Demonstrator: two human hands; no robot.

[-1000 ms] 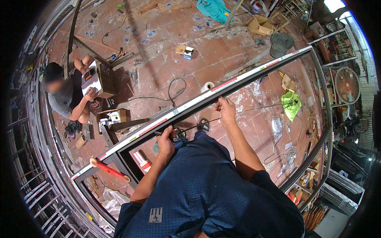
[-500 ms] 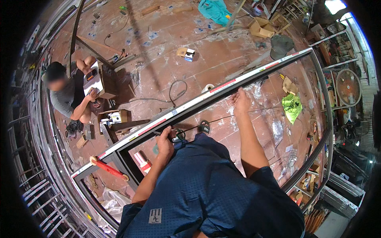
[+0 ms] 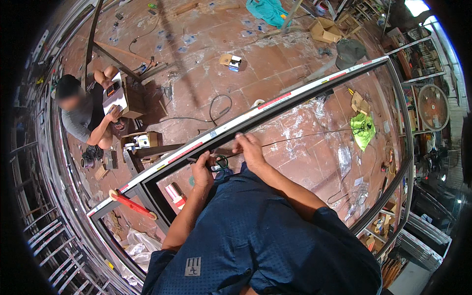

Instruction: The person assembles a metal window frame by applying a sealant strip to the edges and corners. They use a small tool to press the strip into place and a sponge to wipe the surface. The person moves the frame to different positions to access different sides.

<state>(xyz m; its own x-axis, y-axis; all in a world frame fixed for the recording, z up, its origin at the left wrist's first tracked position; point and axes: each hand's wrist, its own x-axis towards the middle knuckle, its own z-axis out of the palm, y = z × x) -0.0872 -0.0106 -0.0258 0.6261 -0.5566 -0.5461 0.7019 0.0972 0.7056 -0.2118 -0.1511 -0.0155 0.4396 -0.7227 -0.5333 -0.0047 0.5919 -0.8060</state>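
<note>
A long dark metal frame [image 3: 225, 131], its upper face lined with white and red tape, slants in front of me. My left hand [image 3: 202, 169] is closed around scissors beside the frame's near edge; their dark green handle loops [image 3: 220, 163] stick out to its right, and a narrow tip shows on its left. My right hand [image 3: 250, 149] is just right of the scissors, fingers bent and drawn together at the frame's inner edge. Whatever they pinch is hidden. A thin black strip [image 3: 309, 137] runs rightward from that hand.
A red tool with a roller at each end [image 3: 132, 204] lies across the frame's left part. At left a person [image 3: 81, 110] sits by a cardboard box [image 3: 132, 101]. A bright green bag [image 3: 363, 132] and an open carton [image 3: 325, 30] are on the tiled floor.
My right hand has moved left along the frame, close to my left hand. The left hand has shifted slightly, still holding the scissors, whose loops now show more plainly.
</note>
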